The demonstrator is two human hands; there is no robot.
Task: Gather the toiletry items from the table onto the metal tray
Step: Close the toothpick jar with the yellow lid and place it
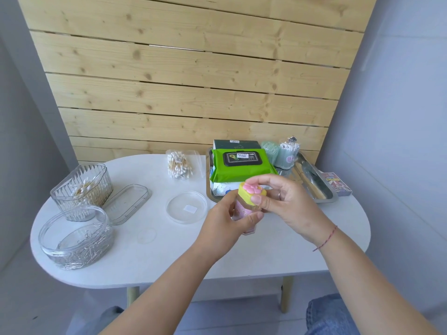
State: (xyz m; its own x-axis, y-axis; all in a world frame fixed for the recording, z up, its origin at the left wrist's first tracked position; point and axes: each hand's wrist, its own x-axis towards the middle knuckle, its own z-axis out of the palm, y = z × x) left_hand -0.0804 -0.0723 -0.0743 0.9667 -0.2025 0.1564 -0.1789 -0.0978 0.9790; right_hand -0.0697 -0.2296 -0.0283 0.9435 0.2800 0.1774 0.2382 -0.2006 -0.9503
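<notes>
A small pink jar [242, 209] with a yellow lid [251, 193] topped by a pink flower is held above the white table, just in front of the metal tray [325, 187]. My left hand [229, 221] grips the jar's body. My right hand [287, 201] pinches the yellow lid. On the tray lie a green wet-wipes pack [242, 165], a dark green box [235, 144], a mint swab holder [289, 154] and wooden sticks. A bag of cotton swabs [179, 165] lies on the table left of the tray.
At the table's left stand a clear ribbed box of swabs [83, 187], its loose lid [128, 204] and a round clear tub of paper clips [75, 240]. A round clear lid [186, 207] lies mid-table. A small card box [336, 184] sits right of the tray.
</notes>
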